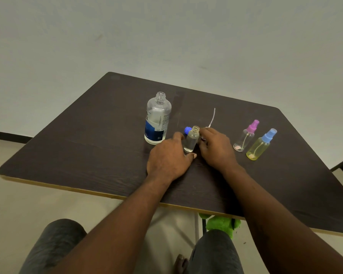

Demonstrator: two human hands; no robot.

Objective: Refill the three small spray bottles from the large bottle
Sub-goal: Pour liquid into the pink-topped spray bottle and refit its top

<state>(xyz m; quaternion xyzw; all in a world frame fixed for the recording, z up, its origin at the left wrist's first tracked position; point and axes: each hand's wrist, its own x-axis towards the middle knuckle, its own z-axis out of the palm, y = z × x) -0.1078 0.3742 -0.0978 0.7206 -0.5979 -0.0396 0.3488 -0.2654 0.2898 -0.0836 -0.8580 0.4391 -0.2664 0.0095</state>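
large bottle (158,119) label (154,131) blue, writing illegible

Matt dark wood-grain table (87,151); clear glossy plastic large bottle (158,117).

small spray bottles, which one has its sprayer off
The clear bottle in the left hand: its neck is open, its sprayer in the right hand. The pink-topped bottle and blue-topped bottle have sprayers on.

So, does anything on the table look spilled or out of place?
Nothing stands out. No spill shows on the table. The large bottle and the small bottle stand upright and open, the blue cap lies between them; normal for refilling.
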